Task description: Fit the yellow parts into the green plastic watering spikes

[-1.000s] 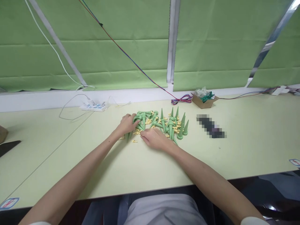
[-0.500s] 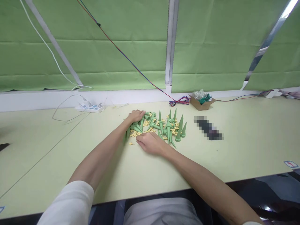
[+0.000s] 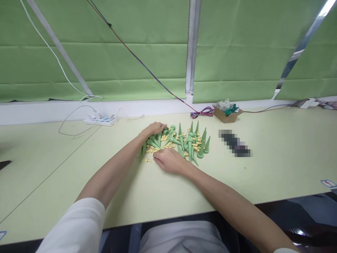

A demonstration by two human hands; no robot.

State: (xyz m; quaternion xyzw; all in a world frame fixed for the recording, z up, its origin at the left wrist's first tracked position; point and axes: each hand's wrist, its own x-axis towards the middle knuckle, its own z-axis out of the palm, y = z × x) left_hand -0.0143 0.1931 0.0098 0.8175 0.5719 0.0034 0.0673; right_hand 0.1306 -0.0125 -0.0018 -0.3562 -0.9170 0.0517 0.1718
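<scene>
Nearest, one small yellow piece (image 3: 147,160) is seen alone on the table (image 3: 163,196), just beside the right hand (image 3: 167,160). That hand's fingers are curled in close; whether anything is pinched cannot be told. Past it, more yellow pieces (image 3: 152,150) are mixed with green spikes (image 3: 190,144). The left hand (image 3: 155,128) is stretched over the pile's far left side, its grip hidden. Parts seem to be being picked out; next, one would need to be lifted free gently.
</scene>
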